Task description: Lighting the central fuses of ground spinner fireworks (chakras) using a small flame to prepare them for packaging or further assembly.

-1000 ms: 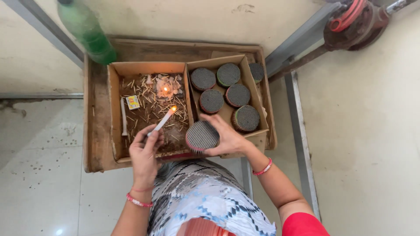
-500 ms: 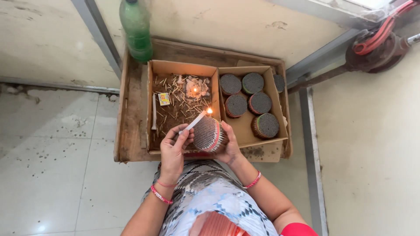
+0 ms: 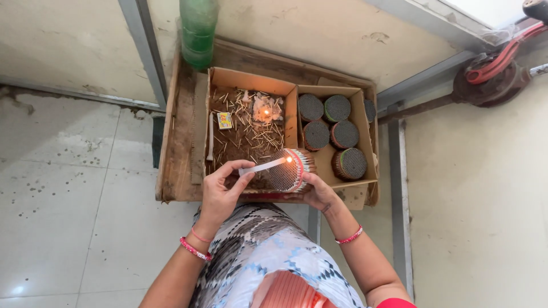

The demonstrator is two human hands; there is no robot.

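Observation:
My left hand (image 3: 223,190) pinches a thin white lit candle (image 3: 264,166) whose flame touches the top edge of a round bundle of matchsticks (image 3: 288,170). My right hand (image 3: 318,193) grips that bundle from below and tilts its dark face toward the flame. Both hands hover over the front edge of a cardboard box (image 3: 250,81). The left compartment holds loose matchsticks, a small matchbox (image 3: 225,120) and a burning candle stub (image 3: 266,110). The right compartment holds several more round bundles (image 3: 333,123).
The box sits on a wooden tray (image 3: 177,137) on a tiled floor. A green plastic bottle (image 3: 198,31) stands at the tray's far edge. Metal rails (image 3: 145,54) run along the wall. A reddish pipe fitting (image 3: 485,77) lies at the upper right.
The bundle has turned more on edge in my right hand, and the candle flame has moved onto its rim. The camera view has shifted closer and rightward.

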